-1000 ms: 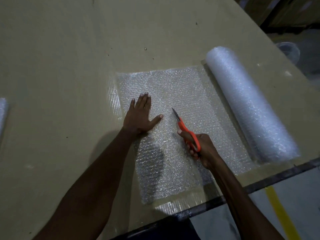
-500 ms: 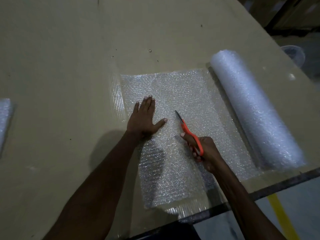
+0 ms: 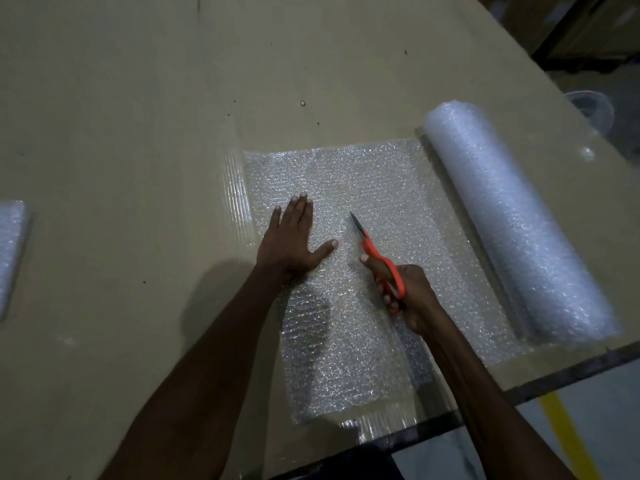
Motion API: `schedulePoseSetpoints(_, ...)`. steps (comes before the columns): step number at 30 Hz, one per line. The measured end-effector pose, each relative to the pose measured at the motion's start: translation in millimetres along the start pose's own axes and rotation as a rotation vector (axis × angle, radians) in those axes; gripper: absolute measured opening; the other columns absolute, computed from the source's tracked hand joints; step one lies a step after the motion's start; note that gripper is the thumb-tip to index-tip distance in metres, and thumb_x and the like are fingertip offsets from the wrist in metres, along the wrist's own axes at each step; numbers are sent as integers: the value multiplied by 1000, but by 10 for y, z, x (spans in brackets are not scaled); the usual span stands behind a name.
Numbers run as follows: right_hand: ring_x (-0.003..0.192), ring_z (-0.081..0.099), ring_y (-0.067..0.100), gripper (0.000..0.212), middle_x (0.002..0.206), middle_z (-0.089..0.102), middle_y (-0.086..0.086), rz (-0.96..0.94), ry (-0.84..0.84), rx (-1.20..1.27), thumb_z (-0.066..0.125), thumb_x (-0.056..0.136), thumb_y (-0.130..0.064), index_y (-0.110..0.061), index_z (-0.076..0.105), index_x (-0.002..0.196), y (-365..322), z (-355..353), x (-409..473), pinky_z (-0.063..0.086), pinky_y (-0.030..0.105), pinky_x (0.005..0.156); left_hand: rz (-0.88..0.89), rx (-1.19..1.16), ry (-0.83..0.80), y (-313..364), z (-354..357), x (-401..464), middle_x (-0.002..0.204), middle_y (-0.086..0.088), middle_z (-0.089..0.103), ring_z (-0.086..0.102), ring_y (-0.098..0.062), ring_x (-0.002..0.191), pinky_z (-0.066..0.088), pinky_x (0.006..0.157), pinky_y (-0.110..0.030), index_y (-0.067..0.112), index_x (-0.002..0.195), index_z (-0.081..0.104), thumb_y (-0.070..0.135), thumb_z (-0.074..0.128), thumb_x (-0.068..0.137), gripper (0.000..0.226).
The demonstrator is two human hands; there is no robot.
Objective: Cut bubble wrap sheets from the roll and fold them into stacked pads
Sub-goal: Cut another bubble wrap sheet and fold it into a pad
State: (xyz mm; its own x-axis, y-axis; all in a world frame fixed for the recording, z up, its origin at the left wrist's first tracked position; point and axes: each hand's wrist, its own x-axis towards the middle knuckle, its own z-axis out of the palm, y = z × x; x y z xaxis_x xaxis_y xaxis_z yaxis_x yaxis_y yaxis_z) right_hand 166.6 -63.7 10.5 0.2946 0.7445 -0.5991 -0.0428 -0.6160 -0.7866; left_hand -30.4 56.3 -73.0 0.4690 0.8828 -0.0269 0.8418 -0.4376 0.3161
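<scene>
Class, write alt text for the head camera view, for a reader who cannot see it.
A person's right hand grips orange scissors partway through cutting an unrolled bubble wrap sheet, while the left hand presses flat on the sheet beside the cut. The bubble wrap roll lies to the right on a tan table.

Packing warehouse: cardboard-covered table (image 3: 138, 98), bubble wrap roll (image 3: 512, 216).
</scene>
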Motion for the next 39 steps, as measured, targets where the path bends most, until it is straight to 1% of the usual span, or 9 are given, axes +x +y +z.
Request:
schedulePoseSetpoints(7, 36, 36, 14, 42, 51, 51, 8, -18, -13, 14, 87, 77, -37, -7, 63, 61, -3, 25, 18, 25, 18, 35, -1, 0, -4, -6, 11, -13, 167, -8, -11, -12, -19, 153, -7, 124, -45, 8, 159, -2, 81, 17, 89, 102)
schedulePoseSetpoints(11, 39, 40, 14, 44, 55, 53, 8, -13, -8, 17, 88, 76, -42, -5, 65, 68, -75, 57, 80, 28, 18, 36, -4, 0, -3, -1, 7, -8, 167, -8, -10, -11, -19, 154, -7, 124, -44, 8, 159, -1, 81, 17, 89, 102)
schedulePoseSetpoints(16, 37, 38, 14, 42, 54, 51, 11, -23, -14, 7, 89, 76, -39, -5, 66, 67, -76, 60, 134, 27, 18, 35, -6, -4, 17, 5, 16, -21, 167, -8, -7, -9, -20, 154, -5, 124, -45, 7, 159, 2, 80, 21, 90, 102)
schedulePoseSetpoints(22, 40, 40, 15, 45, 55, 53, 9, -17, -13, 4, 89, 73, -44, -8, 65, 64, -163, 88, 194, 29, 20, 37, -7, -7, 15, 3, 14, -24, 167, -9, -7, -10, -20, 154, -4, 124, -45, 7, 159, 1, 80, 19, 89, 103)
schedulePoseSetpoints(27, 36, 38, 14, 42, 52, 52, 8, -1, -22, 9, 89, 75, -38, -8, 64, 60, -171, 82, 217, 27, 18, 37, -5, -3, 14, 6, 10, -40, 167, -9, -7, -9, -21, 154, -3, 124, -46, 7, 159, 1, 80, 21, 90, 102)
schedulePoseSetpoints(29, 37, 39, 13, 41, 52, 53, 7, 4, -27, 11, 89, 75, -38, -8, 65, 61, -162, 76, 207, 28, 18, 37, -5, 0, 4, 8, 4, -40, 167, -9, -8, -9, -21, 154, -3, 124, -46, 7, 159, 0, 80, 20, 89, 103)
schedulePoseSetpoints(32, 39, 40, 14, 45, 54, 54, 7, -4, -35, 7, 88, 74, -44, -8, 65, 64, -217, 106, 234, 29, 19, 38, -8, 5, -3, 8, 0, -30, 167, -10, -8, -9, -21, 154, -3, 124, -46, 6, 159, 0, 80, 18, 88, 104)
schedulePoseSetpoints(37, 40, 39, 16, 46, 56, 52, 11, -18, -39, -1, 91, 71, -43, -4, 67, 69, -250, 136, 306, 29, 21, 37, -17, 24, -18, 21, 2, -49, 167, -10, -8, -9, -22, 154, -2, 124, -48, 5, 159, 0, 82, 11, 85, 107)
schedulePoseSetpoints(39, 39, 40, 16, 44, 56, 53, 11, -9, -41, -2, 90, 72, -42, -5, 67, 64, -209, 112, 291, 29, 21, 38, -21, 17, -19, 21, 0, -55, 167, -10, -8, -9, -22, 154, -2, 124, -48, 6, 159, 0, 83, 12, 84, 108)
